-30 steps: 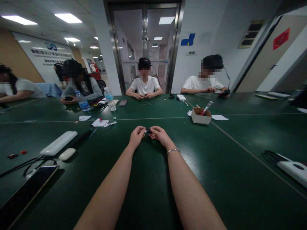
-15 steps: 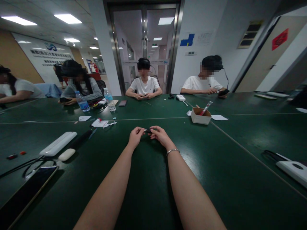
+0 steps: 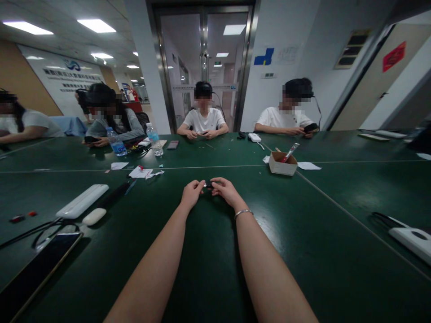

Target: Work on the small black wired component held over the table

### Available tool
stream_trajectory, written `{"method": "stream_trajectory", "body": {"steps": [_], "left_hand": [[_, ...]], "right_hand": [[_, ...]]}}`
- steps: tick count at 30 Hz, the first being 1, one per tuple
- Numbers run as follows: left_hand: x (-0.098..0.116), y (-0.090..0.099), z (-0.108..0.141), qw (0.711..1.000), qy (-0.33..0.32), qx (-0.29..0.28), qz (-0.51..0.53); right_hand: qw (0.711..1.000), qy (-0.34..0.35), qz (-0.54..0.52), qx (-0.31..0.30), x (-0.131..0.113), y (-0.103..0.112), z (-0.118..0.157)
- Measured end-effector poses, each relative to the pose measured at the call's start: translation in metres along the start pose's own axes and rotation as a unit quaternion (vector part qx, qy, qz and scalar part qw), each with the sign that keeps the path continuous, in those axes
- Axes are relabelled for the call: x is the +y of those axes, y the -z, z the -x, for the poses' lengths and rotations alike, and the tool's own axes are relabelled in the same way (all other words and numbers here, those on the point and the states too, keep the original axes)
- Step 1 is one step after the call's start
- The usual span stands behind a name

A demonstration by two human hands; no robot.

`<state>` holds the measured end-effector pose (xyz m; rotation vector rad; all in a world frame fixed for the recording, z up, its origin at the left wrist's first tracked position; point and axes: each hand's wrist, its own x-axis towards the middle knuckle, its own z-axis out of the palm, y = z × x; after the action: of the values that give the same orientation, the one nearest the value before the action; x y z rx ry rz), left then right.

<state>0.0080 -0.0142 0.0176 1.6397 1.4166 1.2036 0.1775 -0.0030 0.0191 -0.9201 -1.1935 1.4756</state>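
Over the green table, both my hands meet at one small black object with a silvery end, too small to identify surely. My left hand pinches the silvery left end between thumb and fingers. The black right end is gripped by the thumb and fingertips of my right hand, which has a silver bangle at its wrist. My fingers cover part of the object.
On the left lie a phone, a white power strip and a whitish oval case. A small open box holding a red-and-silver tool stands ahead right. Water bottles and several seated people are across the table.
My hands stay nearly in place, and a little more of the object's silvery end shows between them. The person at the far right has brought a hand closer to a dark object.
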Motion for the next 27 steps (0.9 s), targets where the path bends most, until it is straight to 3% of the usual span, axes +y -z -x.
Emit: {"method": "stream_trajectory", "body": {"steps": [5,12,20,27], "left_hand": [[0.0055,0.0023,0.0036,0.998,0.015,0.001,-0.054],[0.0028,0.0031,0.0021,0.998,0.037,0.027,-0.047],[0.0057,0.0015,0.0039,0.998,0.004,0.008,-0.058],[0.0068,0.0024,0.0046,0.999,-0.023,-0.003,-0.023]], "right_hand": [[1.000,0.018,0.005,-0.024,-0.0013,0.0003,0.0023],[0.997,0.038,0.006,-0.073,-0.0048,-0.0006,0.0069],[1.000,-0.007,0.010,-0.013,-0.0019,-0.0024,0.0010],[1.000,-0.005,0.012,-0.014,-0.0024,-0.0019,0.0020]]}}
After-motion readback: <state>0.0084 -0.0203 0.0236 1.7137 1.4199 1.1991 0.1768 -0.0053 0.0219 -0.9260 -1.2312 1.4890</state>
